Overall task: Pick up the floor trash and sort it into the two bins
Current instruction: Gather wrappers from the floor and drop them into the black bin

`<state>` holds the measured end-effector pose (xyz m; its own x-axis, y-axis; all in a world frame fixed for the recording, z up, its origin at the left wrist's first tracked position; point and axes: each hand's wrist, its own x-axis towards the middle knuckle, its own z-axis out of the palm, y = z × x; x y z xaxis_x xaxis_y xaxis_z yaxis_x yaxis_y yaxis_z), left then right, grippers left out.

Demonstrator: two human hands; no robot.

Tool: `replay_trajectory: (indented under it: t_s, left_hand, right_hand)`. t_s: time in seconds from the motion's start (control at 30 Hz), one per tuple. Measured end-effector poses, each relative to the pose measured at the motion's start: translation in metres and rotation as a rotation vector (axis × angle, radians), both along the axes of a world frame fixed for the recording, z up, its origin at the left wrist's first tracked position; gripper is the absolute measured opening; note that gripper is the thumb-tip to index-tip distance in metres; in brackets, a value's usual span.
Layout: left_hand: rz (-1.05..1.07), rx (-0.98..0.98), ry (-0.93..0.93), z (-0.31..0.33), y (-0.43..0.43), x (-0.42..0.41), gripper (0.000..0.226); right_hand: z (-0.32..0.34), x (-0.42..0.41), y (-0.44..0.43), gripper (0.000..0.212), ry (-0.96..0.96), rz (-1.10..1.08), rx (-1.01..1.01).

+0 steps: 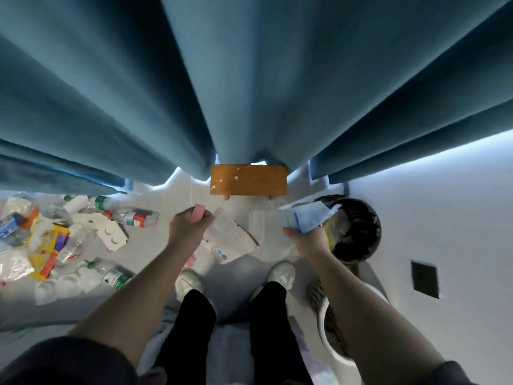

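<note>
Over the black bin (361,226), your right hand (308,240) pinches a blue-white wrapper (305,218), poised to drop. Left hand (188,226) fingers clamp something pink (198,213); bottles (136,216) litter the floor (155,195).

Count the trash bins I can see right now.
2: a black-lined bin beside the right hand, and a white basket nearer, partly hidden by the right forearm.

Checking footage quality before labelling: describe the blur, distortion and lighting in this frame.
Head view: strong wide-angle distortion fans the blue curtain outward; the floor trash pile at left is soft and smeared; bright light spills under the curtain hem; both hands look slightly blurred.
</note>
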<state>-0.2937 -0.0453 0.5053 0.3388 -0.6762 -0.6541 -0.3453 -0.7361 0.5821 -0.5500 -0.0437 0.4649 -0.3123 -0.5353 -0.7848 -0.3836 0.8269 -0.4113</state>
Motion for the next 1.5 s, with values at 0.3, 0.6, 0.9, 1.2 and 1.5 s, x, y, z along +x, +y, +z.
replay_trajectory:
  t_s: [0.3, 0.6, 0.9, 1.2, 1.5]
  left_hand:
    - [-0.135, 0.079, 0.081, -0.053, -0.052, -0.217, 0.013]
    - [0.049, 0.194, 0.141, -0.190, -0.084, -0.358, 0.013]
    - [-0.125, 0.290, 0.063, -0.333, -0.089, -0.418, 0.014]
    - [-0.575, 0.098, 0.074, -0.313, -0.086, -0.435, 0.027]
    - [-0.835, 0.164, 0.058, -0.337, -0.080, -0.435, 0.050]
  right_hand:
    - [-0.013, -0.211, 0.031, 0.029, 0.172, -0.149, 0.002]
    - [-0.114, -0.270, 0.084, 0.025, 0.211, -0.404, -0.046]
    - [-0.217, -0.264, 0.087, 0.027, 0.086, -0.706, -0.232]
    - [-0.223, -0.259, 0.074, 0.023, 0.049, -0.713, -0.209]
    - [-0.226, -0.260, 0.066, 0.014, 0.106, -0.767, -0.218]
